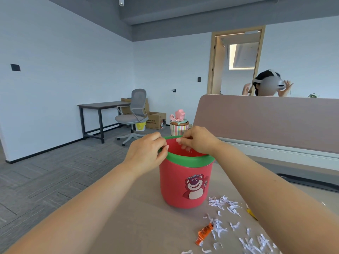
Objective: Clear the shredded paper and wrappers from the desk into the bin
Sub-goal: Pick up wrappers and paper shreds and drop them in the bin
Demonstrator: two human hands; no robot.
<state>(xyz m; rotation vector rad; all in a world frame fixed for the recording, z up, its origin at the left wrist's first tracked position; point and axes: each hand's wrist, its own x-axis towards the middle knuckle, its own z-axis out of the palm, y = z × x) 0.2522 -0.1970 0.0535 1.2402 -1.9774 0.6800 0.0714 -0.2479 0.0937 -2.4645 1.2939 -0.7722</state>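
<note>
The shredded paper (224, 203) lies scattered over the near right part of the desk (137, 217), from just beside the foot of the bin (185, 182) towards the near edge. An orange wrapper (203, 233) lies among it, and a yellow wrapper (251, 214) shows half hidden behind your right forearm. The bin stands upright close to the desk's left edge.

Your left hand (146, 151) has its fingers curled over the green rim and steadies the bin. Your right hand (197, 140) is above the mouth, fingertips pinched together, with a thin wisp of shred hanging from them.

Open the right fingers fully while they are well inside the rim, and rub them apart so the clinging strips fall in. Keep the left-hand grip firm, as the bin looks light and sits near the edge. For the rest, I would rake the shreds into one heap before lifting.
</note>
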